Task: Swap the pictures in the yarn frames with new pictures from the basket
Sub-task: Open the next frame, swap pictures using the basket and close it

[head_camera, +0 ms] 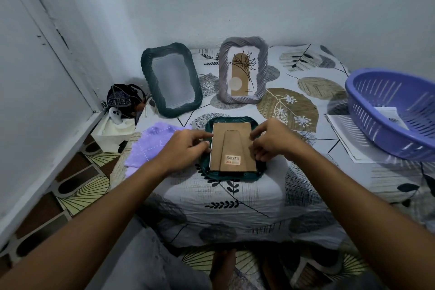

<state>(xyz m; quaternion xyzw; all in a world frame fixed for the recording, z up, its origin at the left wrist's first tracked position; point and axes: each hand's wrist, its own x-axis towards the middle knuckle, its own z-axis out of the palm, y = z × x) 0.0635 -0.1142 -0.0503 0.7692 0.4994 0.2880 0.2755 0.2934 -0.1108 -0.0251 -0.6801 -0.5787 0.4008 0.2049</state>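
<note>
A dark green yarn frame (231, 176) lies face down on the table in front of me, its brown cardboard back (231, 146) with a barcode sticker facing up. My left hand (186, 148) touches the back's left edge with curled fingertips. My right hand (270, 140) does the same at the right edge. A second dark green frame (147, 70) leans upright at the back left, its pane blank. A grey-lilac frame (223, 70) with a plant drawing stands at the back centre. The purple basket (376, 134) at the right holds paper pictures (392, 114).
A lilac cloth (150, 146) lies left of the flat frame. White paper sheets (346, 139) stick out under the basket. A leaf-patterned cloth (235, 195) covers the table. A dark pouch (122, 99) and white bag (113, 129) sit in the wall corner at left.
</note>
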